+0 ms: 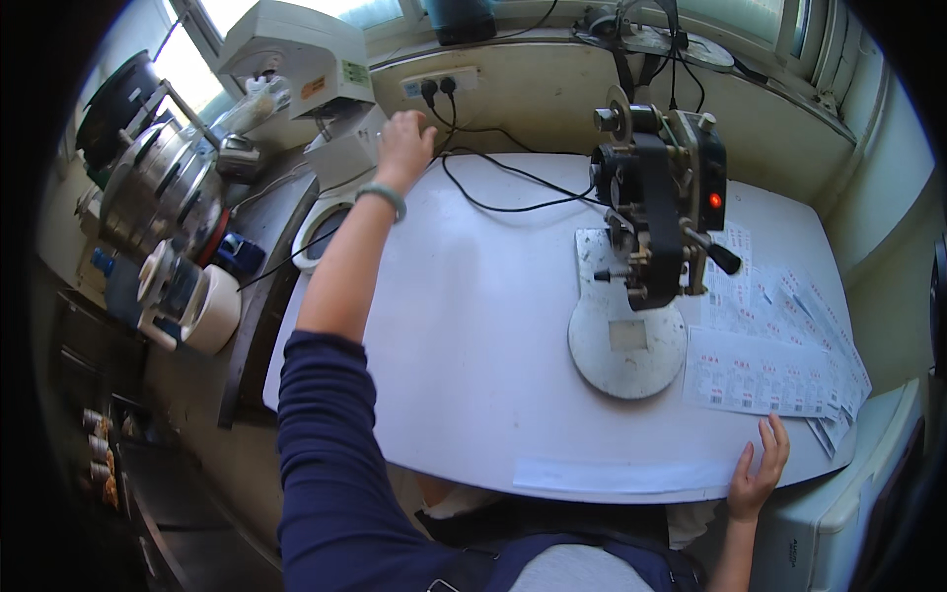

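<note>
My left hand (pixel 402 158), with a pale green bangle (pixel 382 197) on its wrist, reaches to the back left corner of the white table (pixel 473 326). Its fingers are loosely bent and apart, with nothing visible in them, close beside a white stand mixer (pixel 345 143) and black cables. My right hand (pixel 758 472) lies open at the front right edge, fingers stretched toward a pile of printed label sheets (pixel 760 370). Between the hands stands a black hand-lever coding machine (pixel 656 207) with a lit red lamp and a round metal base plate (pixel 626 370).
A blank paper strip (pixel 612 477) lies along the front edge. Black plugs (pixel 439 89) sit in a wall socket at the back. A glass-and-white kettle (pixel 192 301) and a steel pot (pixel 168 187) stand on the left counter. A white box (pixel 838 513) adjoins the right side.
</note>
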`<state>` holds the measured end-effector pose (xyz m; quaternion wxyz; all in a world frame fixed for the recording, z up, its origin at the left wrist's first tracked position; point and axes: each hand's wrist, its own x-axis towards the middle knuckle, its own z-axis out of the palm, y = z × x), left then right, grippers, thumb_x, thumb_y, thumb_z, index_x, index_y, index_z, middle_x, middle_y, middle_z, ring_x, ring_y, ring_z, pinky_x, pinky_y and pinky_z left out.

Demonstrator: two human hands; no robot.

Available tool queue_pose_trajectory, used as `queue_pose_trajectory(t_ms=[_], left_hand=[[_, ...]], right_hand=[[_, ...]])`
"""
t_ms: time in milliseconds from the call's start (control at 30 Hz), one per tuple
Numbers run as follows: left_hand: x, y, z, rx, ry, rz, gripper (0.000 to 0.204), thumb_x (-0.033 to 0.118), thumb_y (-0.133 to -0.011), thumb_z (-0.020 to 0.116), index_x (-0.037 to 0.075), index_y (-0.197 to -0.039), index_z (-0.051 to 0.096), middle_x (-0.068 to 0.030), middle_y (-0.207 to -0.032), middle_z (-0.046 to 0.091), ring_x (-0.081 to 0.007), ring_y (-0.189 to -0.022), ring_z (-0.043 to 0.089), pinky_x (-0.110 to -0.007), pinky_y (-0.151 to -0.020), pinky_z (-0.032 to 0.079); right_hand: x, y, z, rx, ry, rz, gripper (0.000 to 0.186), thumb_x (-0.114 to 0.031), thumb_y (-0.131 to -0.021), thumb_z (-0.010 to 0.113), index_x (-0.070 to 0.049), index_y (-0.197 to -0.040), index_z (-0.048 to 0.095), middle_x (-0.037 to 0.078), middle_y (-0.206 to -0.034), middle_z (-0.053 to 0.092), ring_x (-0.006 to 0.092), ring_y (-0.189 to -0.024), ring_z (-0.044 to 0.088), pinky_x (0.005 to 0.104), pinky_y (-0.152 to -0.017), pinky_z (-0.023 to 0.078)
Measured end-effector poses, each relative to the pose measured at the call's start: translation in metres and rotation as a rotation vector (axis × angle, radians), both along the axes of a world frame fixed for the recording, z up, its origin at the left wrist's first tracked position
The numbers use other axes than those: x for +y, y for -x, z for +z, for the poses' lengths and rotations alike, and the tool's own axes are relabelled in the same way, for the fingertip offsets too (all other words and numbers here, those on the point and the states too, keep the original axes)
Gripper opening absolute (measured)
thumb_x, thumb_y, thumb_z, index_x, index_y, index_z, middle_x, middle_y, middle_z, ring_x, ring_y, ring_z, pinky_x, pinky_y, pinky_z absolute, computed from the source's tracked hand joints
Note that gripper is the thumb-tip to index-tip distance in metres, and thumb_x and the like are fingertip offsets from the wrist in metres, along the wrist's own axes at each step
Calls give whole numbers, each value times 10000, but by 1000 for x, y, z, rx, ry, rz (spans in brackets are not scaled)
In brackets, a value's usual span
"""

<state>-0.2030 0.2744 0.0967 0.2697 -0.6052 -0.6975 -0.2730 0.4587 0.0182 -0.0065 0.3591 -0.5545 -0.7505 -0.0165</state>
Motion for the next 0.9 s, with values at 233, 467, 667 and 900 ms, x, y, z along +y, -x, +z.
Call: queue_pose_trajectory(t_ms=[233,467,667,900], left_hand=[[149,72,-12,-199,167,443,439,410,-985,596,58,-1247,585,-169,-1307,646,-358,-1240,608,-508,-1017,483],[191,94,-17,-312,167,364,416,330,-960,622,20,-1237,598,-242,-1195,697,-399,-1128,672,-493,-959,535],[176,96,-9,-301,138,302,397,292,-925,665,28,-1218,614,-257,-1190,687,-426,-1136,651,-495,-972,522],[128,101,6,-355,-144,205,402,337,-945,646,3,-1160,581,-296,-1109,687,-481,-1055,653,-550,-894,522]], right_hand=[[2,2,4,-45,130,-101,409,40,-822,608,26,-1231,596,229,-1289,588,399,-1203,572,462,-1063,429],[2,4,7,-53,219,-84,381,2,-826,605,18,-1206,598,222,-1259,591,391,-1175,575,457,-1047,433],[3,5,7,-30,181,-60,384,2,-820,608,19,-1204,596,216,-1251,591,384,-1161,573,457,-1039,435],[1,1,5,-2,159,-22,382,18,-819,618,13,-1201,598,206,-1244,596,375,-1154,571,454,-1030,441]])
